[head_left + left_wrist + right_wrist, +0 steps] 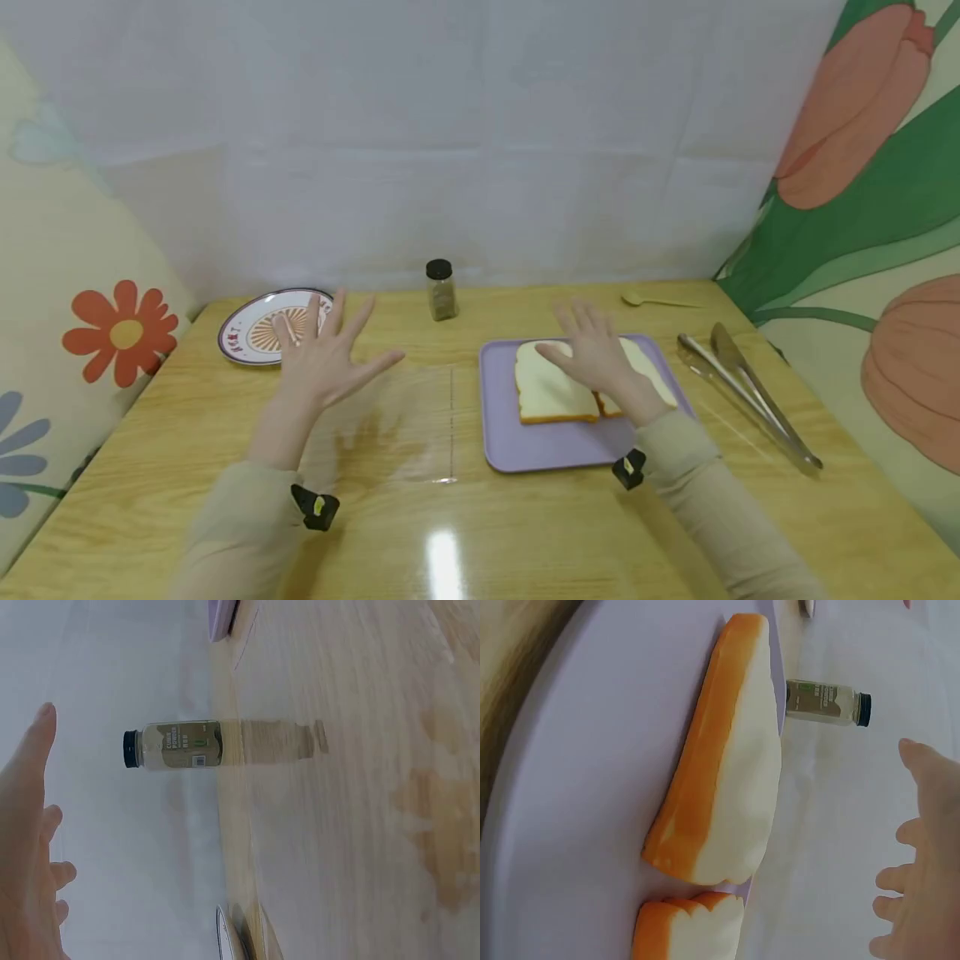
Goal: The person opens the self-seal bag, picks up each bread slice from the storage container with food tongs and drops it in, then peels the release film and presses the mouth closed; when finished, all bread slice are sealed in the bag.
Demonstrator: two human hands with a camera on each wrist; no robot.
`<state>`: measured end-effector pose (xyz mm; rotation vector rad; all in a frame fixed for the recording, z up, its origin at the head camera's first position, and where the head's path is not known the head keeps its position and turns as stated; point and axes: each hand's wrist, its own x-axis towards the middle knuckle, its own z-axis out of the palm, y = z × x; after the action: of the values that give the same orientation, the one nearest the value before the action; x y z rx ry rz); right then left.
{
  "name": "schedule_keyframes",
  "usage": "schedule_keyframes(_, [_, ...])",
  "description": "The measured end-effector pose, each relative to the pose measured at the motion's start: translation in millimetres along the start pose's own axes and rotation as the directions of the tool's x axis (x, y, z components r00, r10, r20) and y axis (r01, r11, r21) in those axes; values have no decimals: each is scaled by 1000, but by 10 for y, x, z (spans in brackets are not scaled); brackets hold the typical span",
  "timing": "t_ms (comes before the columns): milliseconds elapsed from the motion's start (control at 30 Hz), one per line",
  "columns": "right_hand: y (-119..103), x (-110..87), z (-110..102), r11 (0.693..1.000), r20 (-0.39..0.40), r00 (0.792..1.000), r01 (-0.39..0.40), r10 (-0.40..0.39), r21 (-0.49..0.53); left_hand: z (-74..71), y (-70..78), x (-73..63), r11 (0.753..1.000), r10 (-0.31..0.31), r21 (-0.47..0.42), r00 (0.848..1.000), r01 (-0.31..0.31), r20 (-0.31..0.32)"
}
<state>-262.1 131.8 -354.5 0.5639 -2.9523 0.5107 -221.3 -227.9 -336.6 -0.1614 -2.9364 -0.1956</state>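
My left hand hovers with fingers spread over the left part of the table, holding nothing. It overlaps the edge of a white patterned plate and a clear sheet lying on the wood. Over a lavender tray hangs my right hand, its fingers straight and holding nothing. Two slices of white bread with brown crusts lie side by side on that tray; the left slice shows more fully, while the right slice is partly hidden by the hand.
A spice jar with a black lid stands upright near the white cloth backdrop. At the back right lies a small yellowish spoon. Metal tongs rest at the right of the tray. Floral panels flank the table.
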Motion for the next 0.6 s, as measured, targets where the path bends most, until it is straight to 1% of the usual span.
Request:
schedule_keyframes(100, [-40, -28, -1, 1000, 21, 1000, 3, -4, 18, 5, -19, -32, 1000, 4, -5, 1000, -4, 5])
schedule_keyframes(267, [-162, -48, 42, 998, 55, 997, 43, -46, 40, 8, -59, -116, 999, 20, -25, 1000, -20, 0])
schedule_keyframes(367, [-249, -62, 63, 995, 60, 995, 82, -85, 54, 1, -60, -162, 998, 41, -37, 999, -42, -23])
schedule_keyframes(467, [-333, -84, 89, 989, 49, 990, 130, -133, 65, -10, -62, -211, 996, 73, -51, 996, -76, -45])
schedule_keyframes(600, [-443, -111, 142, 980, 44, 980, 193, -195, 48, -21, -76, -287, 990, 118, -73, 992, -121, -45])
